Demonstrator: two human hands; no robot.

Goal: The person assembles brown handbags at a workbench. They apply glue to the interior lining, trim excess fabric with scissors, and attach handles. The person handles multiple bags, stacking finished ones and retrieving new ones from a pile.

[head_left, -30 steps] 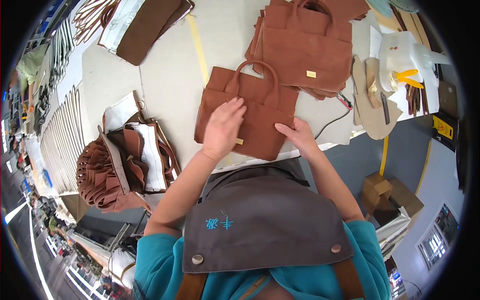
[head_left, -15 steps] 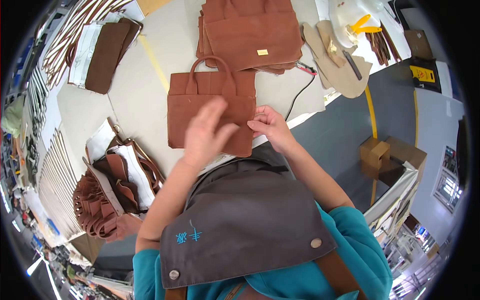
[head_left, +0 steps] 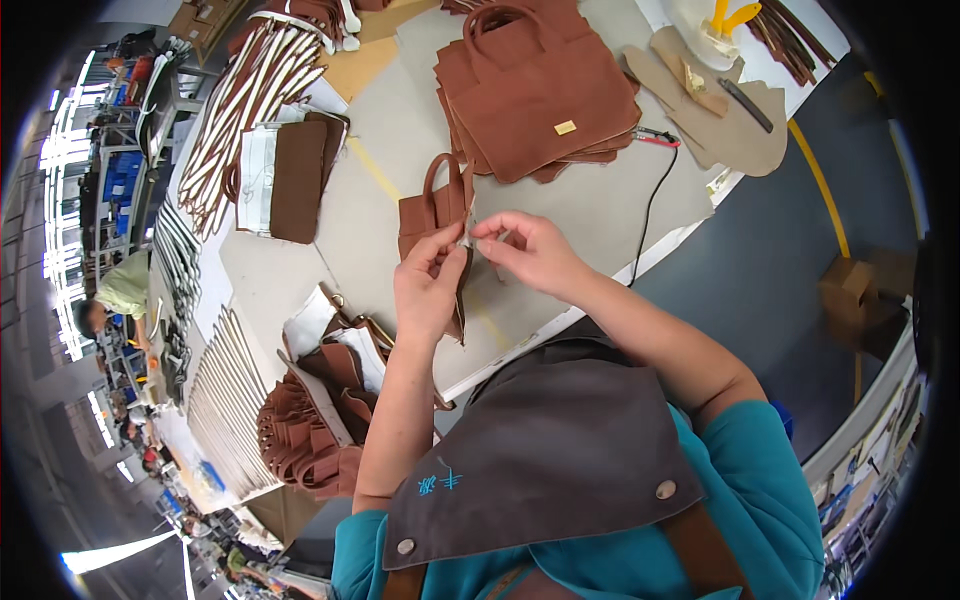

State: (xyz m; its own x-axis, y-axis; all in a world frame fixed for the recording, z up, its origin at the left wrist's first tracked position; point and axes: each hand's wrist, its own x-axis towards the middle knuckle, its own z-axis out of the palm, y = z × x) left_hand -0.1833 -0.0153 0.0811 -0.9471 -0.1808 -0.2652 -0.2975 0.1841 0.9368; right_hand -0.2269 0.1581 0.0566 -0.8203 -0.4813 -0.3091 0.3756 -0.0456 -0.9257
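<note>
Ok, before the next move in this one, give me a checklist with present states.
1. Left hand gripping the brown handled panel: ok, fingers and thumb pinch its edge.
2. Right hand at the same edge: ok, fingertips are there; whether they grip anything, cannot tell.
3. Panel flat, front showing: not ok, it is tilted up, edge toward the camera.
4. Stack of brown pieces clear of both hands: ok.
5. Dark slim tool away from the hands: ok, on the tan pieces.
</note>
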